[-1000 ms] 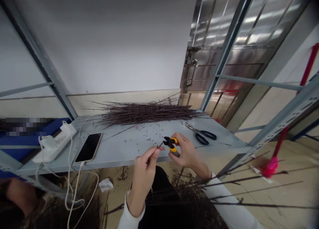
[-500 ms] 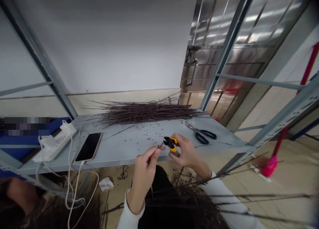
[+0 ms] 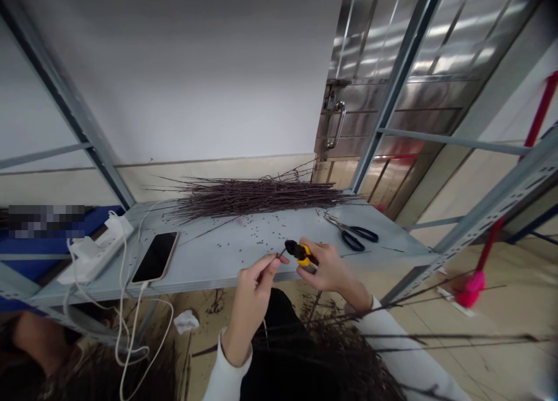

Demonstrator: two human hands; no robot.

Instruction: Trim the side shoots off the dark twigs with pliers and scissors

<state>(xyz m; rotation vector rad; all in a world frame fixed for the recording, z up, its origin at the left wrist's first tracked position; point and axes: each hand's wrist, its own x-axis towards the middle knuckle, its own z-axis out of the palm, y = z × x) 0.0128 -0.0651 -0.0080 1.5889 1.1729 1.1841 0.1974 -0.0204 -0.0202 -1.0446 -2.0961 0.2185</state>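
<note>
Over the front edge of the grey shelf, my left hand pinches a thin dark twig between thumb and forefinger. My right hand is wrapped round the yellow handles of black-headed cutting pliers. Their jaws look closed at the twig's tip, just right of my left fingertips; whether they bite into it I cannot tell. Behind both hands, a long bundle of dark twigs lies along the back of the shelf. Small dark clippings are scattered in front of it.
Black-handled scissors lie on the shelf's right side. At left are a phone and a white power strip with hanging cables. More twigs stick out across my lap to the right. Part of another person shows at lower left.
The pliers' jaws were parted and now look closed at the twig's tip. My left hand has barely moved. The twigs over my lap have shifted slightly.
</note>
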